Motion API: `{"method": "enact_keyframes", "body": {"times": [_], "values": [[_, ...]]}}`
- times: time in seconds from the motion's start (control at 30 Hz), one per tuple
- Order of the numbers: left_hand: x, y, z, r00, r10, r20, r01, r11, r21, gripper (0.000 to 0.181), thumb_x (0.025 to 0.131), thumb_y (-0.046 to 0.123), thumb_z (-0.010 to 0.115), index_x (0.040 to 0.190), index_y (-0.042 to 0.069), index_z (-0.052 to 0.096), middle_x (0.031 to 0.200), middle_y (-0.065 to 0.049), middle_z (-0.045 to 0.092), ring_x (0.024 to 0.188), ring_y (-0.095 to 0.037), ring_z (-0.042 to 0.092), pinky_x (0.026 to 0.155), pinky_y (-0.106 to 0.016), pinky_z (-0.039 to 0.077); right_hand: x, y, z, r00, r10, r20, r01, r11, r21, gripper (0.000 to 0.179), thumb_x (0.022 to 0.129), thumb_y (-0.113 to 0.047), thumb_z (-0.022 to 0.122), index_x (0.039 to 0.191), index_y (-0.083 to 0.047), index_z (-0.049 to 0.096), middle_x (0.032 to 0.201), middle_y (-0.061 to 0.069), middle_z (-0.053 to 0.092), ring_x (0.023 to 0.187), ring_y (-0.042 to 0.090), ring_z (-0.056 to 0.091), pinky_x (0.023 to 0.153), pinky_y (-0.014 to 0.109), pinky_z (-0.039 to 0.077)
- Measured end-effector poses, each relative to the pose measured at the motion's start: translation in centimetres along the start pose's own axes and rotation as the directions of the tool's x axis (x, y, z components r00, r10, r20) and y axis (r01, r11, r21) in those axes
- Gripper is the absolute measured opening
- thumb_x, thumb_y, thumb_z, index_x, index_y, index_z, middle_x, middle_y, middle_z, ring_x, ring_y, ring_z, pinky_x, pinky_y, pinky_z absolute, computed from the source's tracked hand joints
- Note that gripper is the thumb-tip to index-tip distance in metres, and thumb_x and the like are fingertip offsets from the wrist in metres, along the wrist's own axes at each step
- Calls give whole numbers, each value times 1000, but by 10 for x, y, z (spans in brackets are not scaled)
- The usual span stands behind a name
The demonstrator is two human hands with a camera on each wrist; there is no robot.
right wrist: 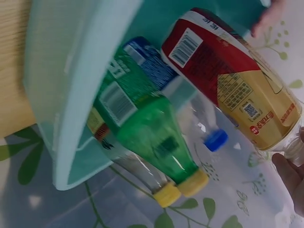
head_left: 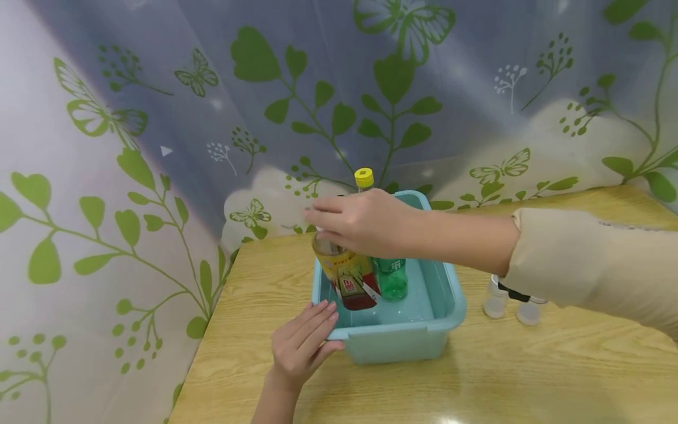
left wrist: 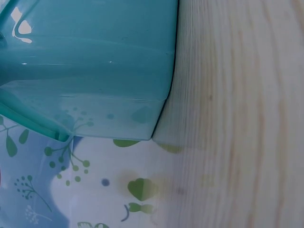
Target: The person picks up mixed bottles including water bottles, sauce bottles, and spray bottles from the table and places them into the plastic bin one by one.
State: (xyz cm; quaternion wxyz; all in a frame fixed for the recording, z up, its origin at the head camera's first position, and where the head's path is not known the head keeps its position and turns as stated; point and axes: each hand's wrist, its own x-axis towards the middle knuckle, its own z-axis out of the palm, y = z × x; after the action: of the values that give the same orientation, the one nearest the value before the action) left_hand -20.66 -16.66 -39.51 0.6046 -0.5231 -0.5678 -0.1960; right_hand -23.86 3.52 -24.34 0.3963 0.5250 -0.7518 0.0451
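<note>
A light blue plastic bin [head_left: 397,344] stands on the wooden table. My left hand [head_left: 302,347] grips its near left corner, fingers over the rim and thumb outside. My right hand [head_left: 365,221] holds a bottle with a red and yellow label [right wrist: 237,76] by its clear neck, tilted, its base inside the bin. Beside it in the bin stand a green bottle [right wrist: 147,128] with a yellow cap, a clear bottle with a yellow cap [right wrist: 166,194], and a clear bottle with a blue cap [right wrist: 216,140] and blue label. The left wrist view shows the bin's side [left wrist: 95,61], not the hand.
Two small clear containers [head_left: 496,300] stand on the table [head_left: 529,365] right of the bin, partly under my right sleeve [head_left: 582,253]. A curtain [head_left: 318,88] with green leaves and butterflies hangs behind and left of the table.
</note>
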Motion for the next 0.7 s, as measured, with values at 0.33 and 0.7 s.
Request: {"method": "enact_keyframes", "body": {"times": [0.33, 0.7], "values": [[-5, 0, 0, 1000, -8, 10, 8, 1000, 0, 40, 91, 31, 61, 78, -6, 73, 77, -19, 72, 67, -28, 71, 72, -34, 60, -14, -6, 19, 996, -20, 82, 15, 998, 63, 17, 90, -17, 65, 100, -4, 63, 95, 5, 64, 73, 10, 63, 49, 19, 50], [-2, -1, 1, 1000, 3, 10, -3, 1000, -6, 40, 92, 30, 61, 79, -6, 73, 77, -19, 71, 67, -28, 71, 72, -35, 60, -22, -5, 32, 972, -27, 234, -11, 987, 157, 21, 92, -19, 64, 100, -1, 60, 98, 7, 64, 73, 13, 65, 62, 19, 56]]}}
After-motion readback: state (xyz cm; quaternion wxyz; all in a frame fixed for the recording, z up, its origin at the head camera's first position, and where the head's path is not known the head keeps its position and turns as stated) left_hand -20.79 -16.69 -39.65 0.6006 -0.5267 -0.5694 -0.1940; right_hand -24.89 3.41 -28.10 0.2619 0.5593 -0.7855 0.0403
